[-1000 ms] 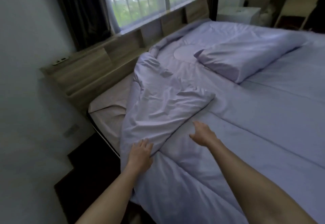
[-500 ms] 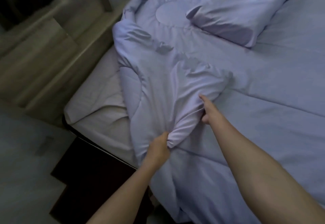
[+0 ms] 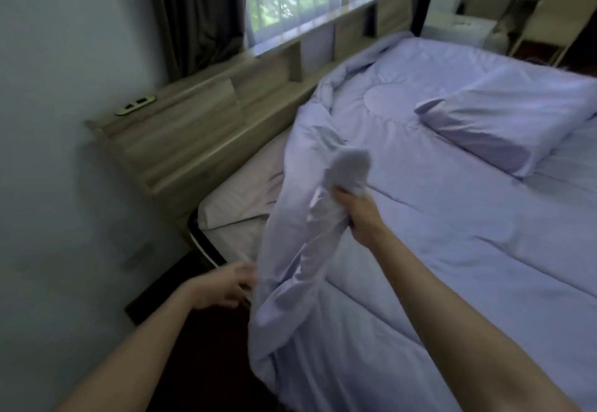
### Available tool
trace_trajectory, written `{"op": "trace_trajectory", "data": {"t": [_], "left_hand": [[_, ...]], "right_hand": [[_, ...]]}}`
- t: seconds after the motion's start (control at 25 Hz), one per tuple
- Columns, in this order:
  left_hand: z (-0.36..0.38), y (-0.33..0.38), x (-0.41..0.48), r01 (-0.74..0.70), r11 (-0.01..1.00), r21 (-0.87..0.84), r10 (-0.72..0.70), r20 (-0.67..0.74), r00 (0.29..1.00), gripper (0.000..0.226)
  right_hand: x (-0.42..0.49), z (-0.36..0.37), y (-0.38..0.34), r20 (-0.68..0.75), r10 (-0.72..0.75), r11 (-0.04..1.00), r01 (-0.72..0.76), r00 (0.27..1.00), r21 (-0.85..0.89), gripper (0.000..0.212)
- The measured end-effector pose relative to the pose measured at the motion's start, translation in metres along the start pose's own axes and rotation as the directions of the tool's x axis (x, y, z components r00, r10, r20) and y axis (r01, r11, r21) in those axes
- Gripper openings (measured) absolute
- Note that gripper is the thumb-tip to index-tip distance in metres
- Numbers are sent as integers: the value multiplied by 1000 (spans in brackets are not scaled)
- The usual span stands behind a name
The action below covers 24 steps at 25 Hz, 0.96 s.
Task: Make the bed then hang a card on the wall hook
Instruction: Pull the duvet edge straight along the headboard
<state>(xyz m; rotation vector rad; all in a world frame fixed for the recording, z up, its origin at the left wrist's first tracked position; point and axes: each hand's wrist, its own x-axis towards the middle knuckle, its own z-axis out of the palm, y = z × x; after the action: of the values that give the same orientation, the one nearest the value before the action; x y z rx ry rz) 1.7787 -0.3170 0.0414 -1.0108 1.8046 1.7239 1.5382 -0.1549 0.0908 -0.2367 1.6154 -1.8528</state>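
Right hand (image 3: 358,214) grips the bunched blanket (image 3: 420,233) corner, lifted above the bed (image 3: 484,330). Left hand (image 3: 223,288) is blurred at the bed's side edge, and I can't tell if it's holding. Bare mattress (image 3: 239,204) lies just left of the right hand, towards the headboard (image 3: 200,140).

Her right hand (image 3: 361,214) is raised above the comforter (image 3: 436,224), fingers curled tight round a bunched fold of it near its left edge, the bare right forearm (image 3: 458,311) stretched out straight over the comforter. The left hand (image 3: 223,288) sits lower, just off the comforter's left edge, fingers pointing toward it. It is too blurred to show whether they hold anything.
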Motion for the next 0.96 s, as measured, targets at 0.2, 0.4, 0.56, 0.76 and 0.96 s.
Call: {"op": "trace_trajectory", "data": {"t": [0.2,0.4,0.56,0.76,0.96], "left_hand": [[-77,125,-46,-316,903,-290,260,-216,941,54],[-200,130,1,52,730,681,194,-279,941,84],[-306,57,31,132,628,767,268,-373,888,57],[-377,-8,54,116,733,670,317,-488,814,57],[-394,-25,74,107,777,620,280,-492,824,60]], "right_hand": [[-56,141,60,413,155,979,-85,897,-184,35],[-36,221,79,552,168,931,53,817,-362,19],[8,243,125,490,332,539,264,806,-800,57],[30,154,164,1,193,148,-28,981,-989,54],[-15,60,157,-305,281,33,-327,910,-944,59]]}}
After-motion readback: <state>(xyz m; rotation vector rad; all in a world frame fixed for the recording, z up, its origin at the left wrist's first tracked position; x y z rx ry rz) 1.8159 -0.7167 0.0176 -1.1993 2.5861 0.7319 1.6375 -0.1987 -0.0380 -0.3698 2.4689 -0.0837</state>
